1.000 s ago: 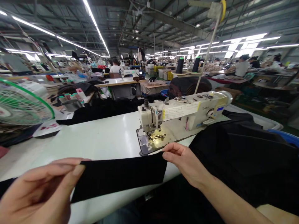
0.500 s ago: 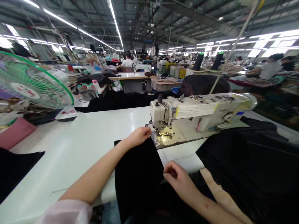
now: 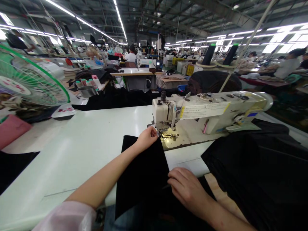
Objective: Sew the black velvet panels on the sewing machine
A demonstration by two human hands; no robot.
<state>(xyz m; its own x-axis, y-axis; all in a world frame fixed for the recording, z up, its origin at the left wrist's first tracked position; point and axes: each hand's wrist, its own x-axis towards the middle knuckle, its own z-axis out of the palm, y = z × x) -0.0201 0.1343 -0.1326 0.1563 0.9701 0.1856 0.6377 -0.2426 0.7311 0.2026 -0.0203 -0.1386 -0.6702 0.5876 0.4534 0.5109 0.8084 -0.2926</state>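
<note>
A strip of black fabric (image 3: pixel 141 170) lies lengthwise on the white table (image 3: pixel 84 147), its far end next to the presser foot (image 3: pixel 168 134) of a cream sewing machine (image 3: pixel 207 110). My left hand (image 3: pixel 147 137) is closed on the strip's far right corner, right beside the foot. My right hand (image 3: pixel 186 187) pinches the strip's right edge near the table's front edge, fingers curled.
A heap of black cloth (image 3: pixel 260 166) covers the table's right side. A green-rimmed fan (image 3: pixel 29 80) stands at the far left, with pink cloth (image 3: pixel 12 128) and more black cloth (image 3: pixel 12 166) below it. Other people sit at workstations behind.
The strip was held up crosswise between both hands; it has been turned and laid on the table, and my left hand has carried its end to the presser foot.
</note>
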